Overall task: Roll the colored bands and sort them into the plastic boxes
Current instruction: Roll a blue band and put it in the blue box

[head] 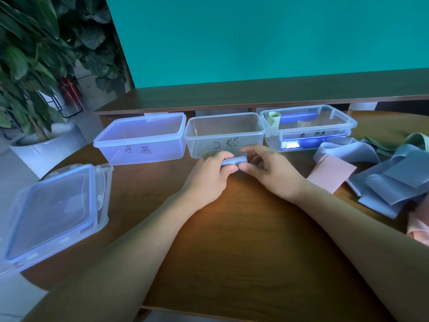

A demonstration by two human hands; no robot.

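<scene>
Head view: both hands meet mid-table, just in front of the middle box (pixel 224 135). The left hand (pixel 210 174) has its fingers curled over a rolled blue band (pixel 233 160), thumb under it. The right hand (pixel 269 167) pinches the roll's right end, fingers bent around it. The roll lies crosswise between the hands, low over the wooden table (pixel 232 240); contact with the tabletop unclear.

Three clear plastic boxes sit in a row behind the hands. The left box (pixel 141 138) and the middle box carry handwritten marks, unreadable. The right box (pixel 308 129) holds a pale rolled band (pixel 274 119) in its left corner, plus blue and pinkish items, blurred.

Loose bands (pixel 380 173), blue, pink and green, are piled at right. A stack of lids (pixel 55 214) sits at the table's left edge. A potted plant (pixel 34 66) stands far left.
</scene>
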